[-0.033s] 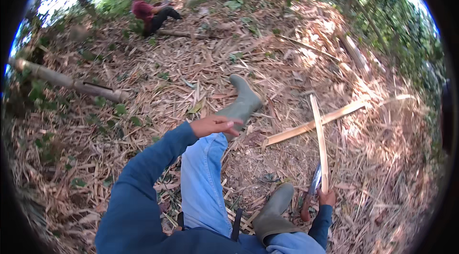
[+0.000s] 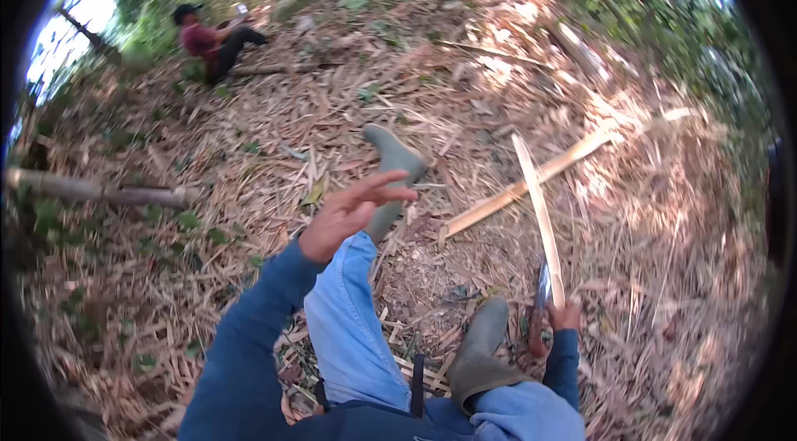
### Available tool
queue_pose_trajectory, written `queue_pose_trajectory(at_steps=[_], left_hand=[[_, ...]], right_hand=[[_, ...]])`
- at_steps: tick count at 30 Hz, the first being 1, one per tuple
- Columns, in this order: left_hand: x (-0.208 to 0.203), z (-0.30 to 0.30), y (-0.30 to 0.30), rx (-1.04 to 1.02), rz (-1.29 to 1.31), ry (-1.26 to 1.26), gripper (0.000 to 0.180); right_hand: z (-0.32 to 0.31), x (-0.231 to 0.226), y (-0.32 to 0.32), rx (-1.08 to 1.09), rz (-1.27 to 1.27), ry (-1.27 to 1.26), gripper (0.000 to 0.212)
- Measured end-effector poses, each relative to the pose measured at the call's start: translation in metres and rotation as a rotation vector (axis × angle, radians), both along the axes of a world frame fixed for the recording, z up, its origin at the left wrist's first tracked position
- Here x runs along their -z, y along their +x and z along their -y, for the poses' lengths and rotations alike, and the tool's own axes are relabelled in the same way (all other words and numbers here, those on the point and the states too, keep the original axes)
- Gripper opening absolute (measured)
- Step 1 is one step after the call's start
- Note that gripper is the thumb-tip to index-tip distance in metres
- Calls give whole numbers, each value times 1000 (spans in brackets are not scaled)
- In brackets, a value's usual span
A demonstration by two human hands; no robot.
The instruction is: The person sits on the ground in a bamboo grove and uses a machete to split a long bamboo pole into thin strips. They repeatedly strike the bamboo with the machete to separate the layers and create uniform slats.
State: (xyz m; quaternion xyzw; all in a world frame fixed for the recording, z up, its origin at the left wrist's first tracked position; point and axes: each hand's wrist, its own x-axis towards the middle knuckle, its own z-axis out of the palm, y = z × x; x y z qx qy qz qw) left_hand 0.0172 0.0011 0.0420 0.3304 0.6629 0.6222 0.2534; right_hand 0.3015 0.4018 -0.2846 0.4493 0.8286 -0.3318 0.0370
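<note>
Plainly closed right grip (image 2: 566, 319) around strip (image 2: 540, 221)

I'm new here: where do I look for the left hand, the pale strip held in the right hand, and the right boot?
Left hand (image 2: 342, 213): head view, on the back of the hand.
Pale strip (image 2: 541, 225): head view, partway along its length.
Right boot (image 2: 476, 348): head view, on the foot part.

No readable text, label, brand, number or sign anywhere in view.
</note>
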Motion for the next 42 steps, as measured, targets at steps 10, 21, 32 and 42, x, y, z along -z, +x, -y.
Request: queue_pose_trajectory(at_steps=[10, 21, 32, 42], left_hand=[[-96, -62, 96, 378, 74, 837, 47], [137, -153, 72, 117, 485, -126, 48], [272, -160, 83, 244, 867, -327, 33], [269, -60, 93, 63, 895, -452, 38]], right_hand=[[41, -45, 24, 106, -62, 16, 49], [-6, -122, -90, 354, -649, -356, 45], [33, -13, -90, 410, -548, -354, 50], [95, 24, 58, -125, -4, 263, 56]])
